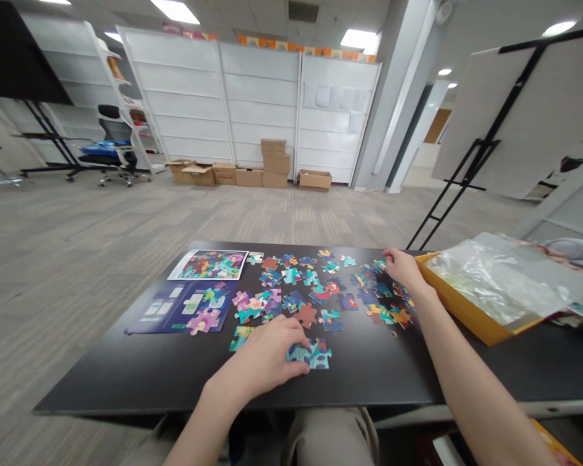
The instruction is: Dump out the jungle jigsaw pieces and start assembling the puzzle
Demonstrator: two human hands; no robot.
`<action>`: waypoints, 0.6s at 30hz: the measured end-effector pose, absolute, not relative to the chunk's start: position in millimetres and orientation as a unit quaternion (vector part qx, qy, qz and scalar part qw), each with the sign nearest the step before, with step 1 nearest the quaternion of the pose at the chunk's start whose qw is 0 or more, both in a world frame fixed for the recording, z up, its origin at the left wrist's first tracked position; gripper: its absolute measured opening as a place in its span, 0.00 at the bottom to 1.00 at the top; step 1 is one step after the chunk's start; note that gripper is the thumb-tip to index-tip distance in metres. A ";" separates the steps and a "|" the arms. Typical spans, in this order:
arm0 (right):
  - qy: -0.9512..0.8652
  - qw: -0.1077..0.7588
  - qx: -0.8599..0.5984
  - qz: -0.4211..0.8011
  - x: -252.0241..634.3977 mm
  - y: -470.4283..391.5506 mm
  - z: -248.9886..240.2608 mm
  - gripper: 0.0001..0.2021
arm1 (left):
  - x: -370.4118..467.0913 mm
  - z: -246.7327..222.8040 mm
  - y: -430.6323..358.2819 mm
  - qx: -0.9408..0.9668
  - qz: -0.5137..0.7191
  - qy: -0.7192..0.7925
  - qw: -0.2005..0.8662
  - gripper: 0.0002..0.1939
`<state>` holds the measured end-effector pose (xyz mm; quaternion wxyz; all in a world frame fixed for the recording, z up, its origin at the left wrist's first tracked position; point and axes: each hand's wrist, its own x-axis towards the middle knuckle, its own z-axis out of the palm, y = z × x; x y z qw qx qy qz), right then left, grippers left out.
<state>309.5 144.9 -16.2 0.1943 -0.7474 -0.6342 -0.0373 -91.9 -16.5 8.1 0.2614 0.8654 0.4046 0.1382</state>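
Observation:
My left hand [272,353] rests low over the near part of the table, thumb and index finger bent around a joined strip of teal and purple puzzle pieces [319,354]. Part of that strip is hidden beneath the palm. A yellow and teal piece [241,336] pokes out on the other side of the same hand. Farther off, my right hand [402,266] reaches to the back right of the loose pieces, its fingers curled together beside a small teal piece [379,265]. What lies between those fingertips is hidden. Orange and yellow pieces [390,314] lie below that wrist.
Many loose pieces [291,276] spread over the black table [175,378]. At left lie a picture sheet [233,264] and a purple sheet [143,317] with a pink piece [205,320] on it. A yellow box [466,314] holding clear plastic stands by my right forearm.

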 end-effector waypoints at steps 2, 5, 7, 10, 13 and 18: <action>-0.642 0.141 -0.753 -0.022 312.6 143.5 -16.3 0.18 | -91.7 8.1 -15.8 0.865 0.135 0.404 0.264 0.11; -0.648 0.102 -0.754 -0.003 315.7 142.3 -18.2 0.17 | -89.2 7.8 -14.8 0.868 0.131 0.403 0.259 0.11; -0.650 0.100 -0.753 0.006 318.5 141.6 -19.7 0.16 | -85.8 7.1 -14.3 0.870 0.133 0.402 0.254 0.10; -0.647 0.109 -0.755 0.012 323.0 140.5 -19.6 0.15 | -80.0 6.0 -13.3 0.871 0.139 0.404 0.242 0.11; -0.642 0.120 -0.757 0.009 325.5 139.3 -18.0 0.15 | -75.4 6.2 -11.8 0.871 0.143 0.408 0.234 0.12; -0.654 0.115 -0.748 0.010 322.6 137.2 -18.1 0.14 | -70.2 9.4 -8.3 0.872 0.140 0.409 0.229 0.11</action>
